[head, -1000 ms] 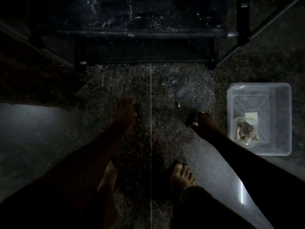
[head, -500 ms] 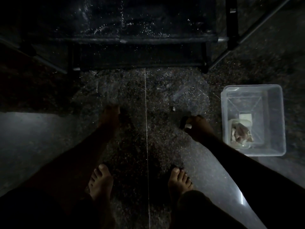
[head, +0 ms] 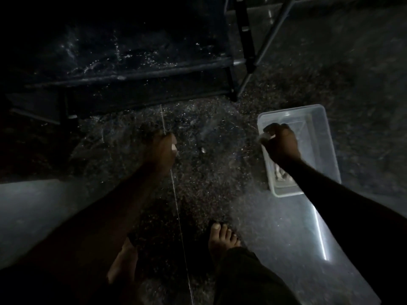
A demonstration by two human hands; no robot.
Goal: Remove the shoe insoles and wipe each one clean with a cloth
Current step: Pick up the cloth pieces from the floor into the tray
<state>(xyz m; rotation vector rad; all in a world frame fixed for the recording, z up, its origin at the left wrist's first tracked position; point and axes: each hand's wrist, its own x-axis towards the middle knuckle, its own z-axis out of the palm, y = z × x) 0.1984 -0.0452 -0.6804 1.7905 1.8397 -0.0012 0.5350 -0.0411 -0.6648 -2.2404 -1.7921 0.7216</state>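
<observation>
A dim, speckled stone floor (head: 209, 177) fills the frame, with a dark shoe rack (head: 123, 69) at the upper left whose contents are lost in shadow; no shoe or insole can be made out. The right hand (head: 280, 146), at centre right over a clear plastic tub (head: 326, 137), curls its grip round a small pale scrap (head: 264, 137), possibly cloth. The left hand (head: 160, 150), at centre, is blurred, and its grip cannot be told.

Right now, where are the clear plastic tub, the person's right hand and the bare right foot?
clear plastic tub (head: 326, 137): head view, far right wall.
right hand (head: 280, 143): head view, back of hand.
bare right foot (head: 222, 238): head view, top of foot.
</observation>
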